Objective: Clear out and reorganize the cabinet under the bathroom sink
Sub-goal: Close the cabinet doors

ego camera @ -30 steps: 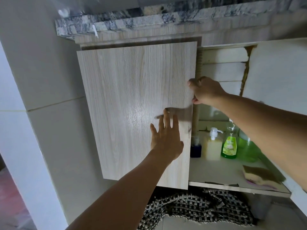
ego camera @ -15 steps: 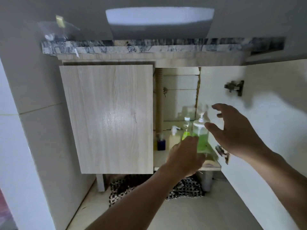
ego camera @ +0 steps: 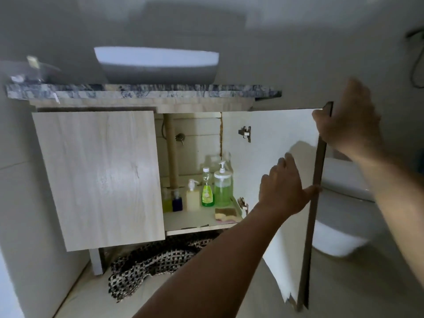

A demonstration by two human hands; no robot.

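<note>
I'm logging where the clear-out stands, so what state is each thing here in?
Right door: swung open, lower corner chipped.
Left door: closed.
Right hand: grips the right door's top outer corner.
Left hand: flat on the right door's inner face, thumb at its edge.
Pump bottle: upright on the shelf, green liquid inside.
Sponge: lying flat on the shelf.

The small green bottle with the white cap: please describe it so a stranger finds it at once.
Look under the marble counter, inside the open right half of the cabinet. On its shelf stands a row of bottles; the small green bottle is slim, without pump, left of the big pump jar.
</note>
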